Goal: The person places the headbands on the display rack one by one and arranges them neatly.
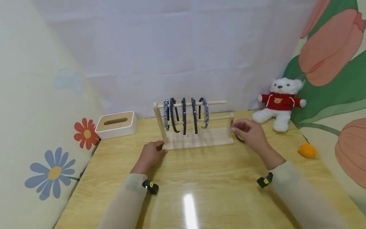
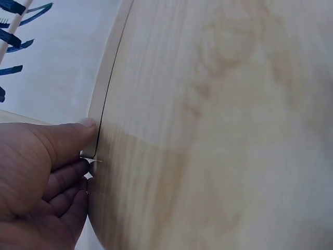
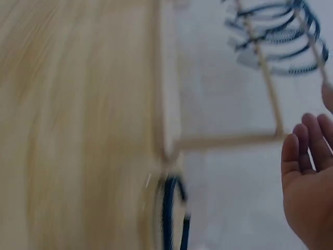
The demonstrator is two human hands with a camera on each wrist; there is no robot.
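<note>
A pale wooden headband rack point(image 1: 200, 140) stands upright on the table, with several blue, glittery toothed headbands point(image 1: 184, 116) hanging from its bars. At the base's left end, my left hand point(image 1: 150, 155) grips the corner; the left wrist view shows the thumb over its edge and the other fingers bent below. My right hand point(image 1: 250, 133) is beside the short right post, its fingers point(image 3: 312, 138) loosely extended and holding nothing visible. Whether they touch the post I cannot tell. Another dark blue headband point(image 3: 167, 213) lies on the table just right of the base, partly hidden by that hand in the head view.
A white tissue box point(image 1: 115, 125) with a wooden lid sits at the back left. At the back right, a white teddy bear point(image 1: 280, 103) in a red hoodie leans by the painted wall. A small orange object point(image 1: 307, 150) lies near the table's right edge.
</note>
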